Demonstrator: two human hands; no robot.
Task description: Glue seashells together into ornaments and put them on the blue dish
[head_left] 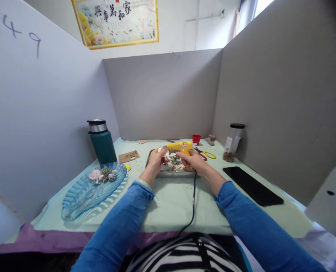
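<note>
My right hand [195,161] is wrapped round the handle of a yellow hot glue gun [179,146], its nozzle pointing left. Between the fingers of my left hand [156,160] is a small whitish piece that looks like a shell [162,151], right at the nozzle tip. Both hands are above a metal tray [175,174] holding many shells and small stones [174,163]. From the gun's handle a black cord [194,200] runs down over the table's front edge.
At left stand a blue shell-shaped dish [83,194] with shells and a green bottle [102,145]; near them lies a brown card [129,156]. Rightward are scissors [209,154], a red cup [196,139], a clear jar [233,143] and a black slab [251,185]. Grey partitions [165,98] enclose the table.
</note>
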